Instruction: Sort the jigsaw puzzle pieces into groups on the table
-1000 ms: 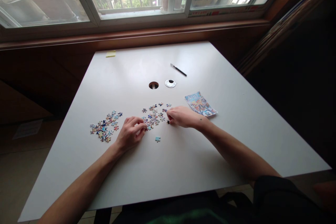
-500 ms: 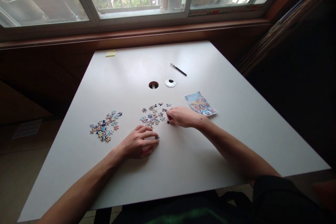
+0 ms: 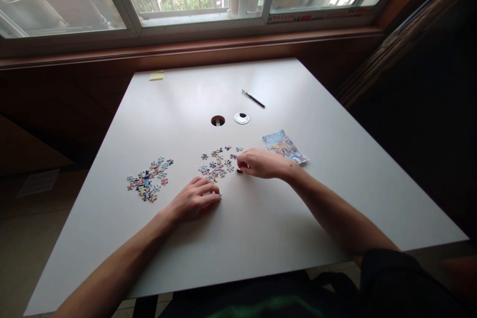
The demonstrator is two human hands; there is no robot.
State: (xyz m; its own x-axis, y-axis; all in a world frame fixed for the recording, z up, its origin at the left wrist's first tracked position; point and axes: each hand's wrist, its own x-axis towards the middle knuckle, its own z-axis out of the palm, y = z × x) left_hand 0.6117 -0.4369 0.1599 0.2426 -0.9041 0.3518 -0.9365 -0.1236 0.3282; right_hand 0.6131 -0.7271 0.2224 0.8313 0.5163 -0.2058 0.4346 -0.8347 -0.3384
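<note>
My left hand point(image 3: 197, 198) rests low over the table, fingers curled and pinched on a small puzzle piece point(image 3: 220, 197), of which only a pale edge shows. To its right, my right hand point(image 3: 257, 163) is closed, with a dark puzzle piece point(image 3: 239, 171) at its fingertips just above or on the tabletop. Beyond and between the hands lies a loose cluster of puzzle pieces point(image 3: 216, 165). A denser pile of puzzle pieces point(image 3: 149, 179) sits left of my left hand. Some fingers of both hands are hidden.
A colourful printed picture packet point(image 3: 285, 145) lies just beyond my right wrist. Further back are a round cable hole point(image 3: 218, 120), its metal cover point(image 3: 242, 118) and a black pen point(image 3: 253, 99). A yellow sticky note point(image 3: 156, 75) is at the white table's point(image 3: 335, 169) far left corner.
My left hand has drawn slightly back to the left with its piece. My right hand has lifted a little, and more of the dark piece shows at its fingertips.
</note>
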